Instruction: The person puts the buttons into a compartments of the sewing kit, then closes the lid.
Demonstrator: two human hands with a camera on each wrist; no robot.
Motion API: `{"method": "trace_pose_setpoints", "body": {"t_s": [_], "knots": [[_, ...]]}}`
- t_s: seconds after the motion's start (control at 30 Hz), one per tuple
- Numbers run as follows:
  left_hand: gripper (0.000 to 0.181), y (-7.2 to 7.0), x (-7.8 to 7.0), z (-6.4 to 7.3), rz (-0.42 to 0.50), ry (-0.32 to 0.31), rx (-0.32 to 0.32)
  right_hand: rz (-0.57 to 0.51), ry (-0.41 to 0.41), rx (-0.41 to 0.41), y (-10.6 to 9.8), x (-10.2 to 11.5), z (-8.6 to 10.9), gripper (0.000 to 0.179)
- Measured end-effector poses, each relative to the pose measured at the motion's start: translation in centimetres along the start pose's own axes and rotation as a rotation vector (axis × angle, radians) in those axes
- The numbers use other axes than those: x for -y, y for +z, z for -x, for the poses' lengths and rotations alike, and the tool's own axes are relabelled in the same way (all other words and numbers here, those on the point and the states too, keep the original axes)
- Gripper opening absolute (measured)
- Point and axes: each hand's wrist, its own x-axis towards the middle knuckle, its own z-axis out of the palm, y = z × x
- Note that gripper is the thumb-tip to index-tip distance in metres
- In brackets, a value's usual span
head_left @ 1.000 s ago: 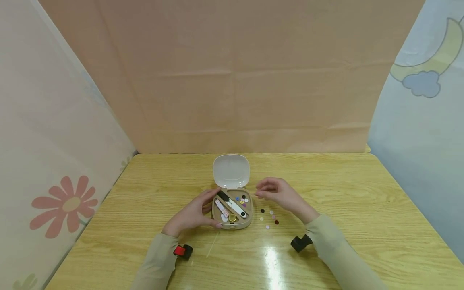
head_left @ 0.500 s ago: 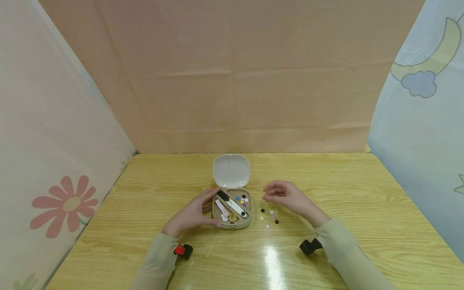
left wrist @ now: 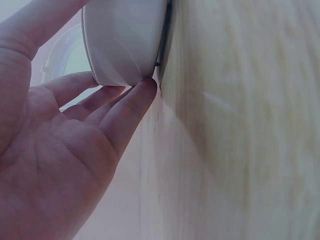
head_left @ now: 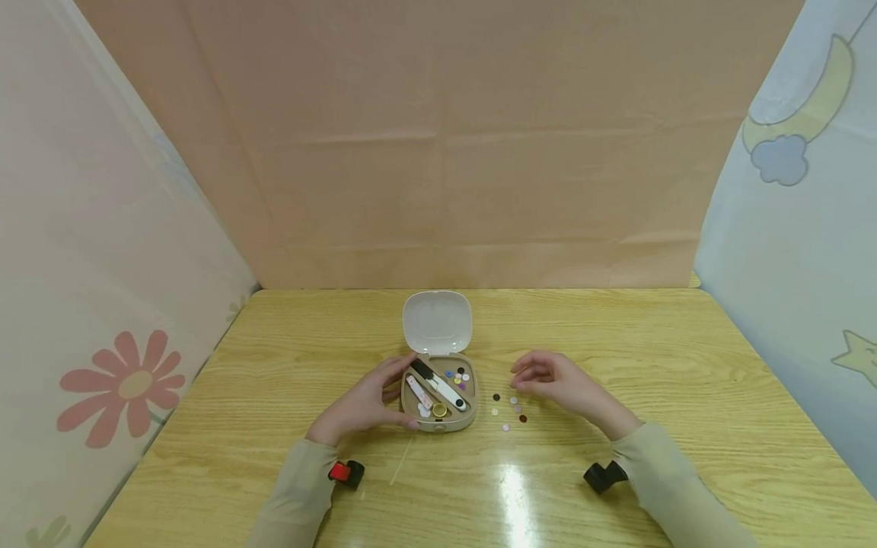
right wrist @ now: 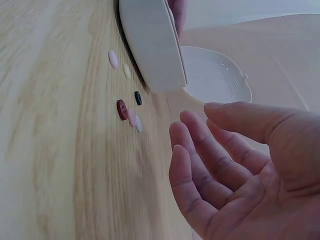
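A beige sewing box (head_left: 448, 428) stands on the table with its lid (head_left: 437, 323) tipped back. My left hand (head_left: 363, 403) holds its left side, thumb at the front corner and fingers along the side and back. White thread snips (head_left: 448, 394) with a black end lie diagonally across the inside. To their left are a pale printed strip (head_left: 419, 393) and a gold ring-shaped piece (head_left: 440, 411); several small buttons (head_left: 459, 380) fill the right compartment. My right hand (head_left: 558, 384) hovers right of the box, fingers loosely bent, holding nothing.
Several loose buttons lie on the table right of the box, among them a dark red button (right wrist: 122, 109) and a black button (right wrist: 138, 97). A thin pale line (head_left: 403, 463) shows on the tabletop before the box. An upright peach backdrop (head_left: 548, 190) borders the table's far edge.
My right hand has moved right and slightly toward me, away from the box. My left hand, the box and the loose buttons have stayed in place.
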Motion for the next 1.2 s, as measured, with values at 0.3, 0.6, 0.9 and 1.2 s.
{"method": "trace_pose_setpoints", "body": {"t_s": [0.3, 0.6, 0.9, 1.2], "knots": [[0.104, 0.0, -0.1, 0.0, -0.015, 0.002, -0.004, 0.001, 0.014, 0.015, -0.3, -0.2, 0.7, 0.031], [0.103, 0.1, -1.6, 0.3, 0.011, -0.004, 0.007, -0.024, 0.01, 0.039, -0.4, -0.5, 1.4, 0.03], [0.101, 0.1, -3.2, 0.8, 0.023, -0.007, 0.013, -0.016, 0.006, 0.058, -0.4, -0.7, 1.8, 0.03], [0.103, 0.1, -1.1, 0.3, 0.003, -0.01, -0.006, -0.002, 0.002, 0.07, -0.3, -1.2, 1.9, 0.03]]}}
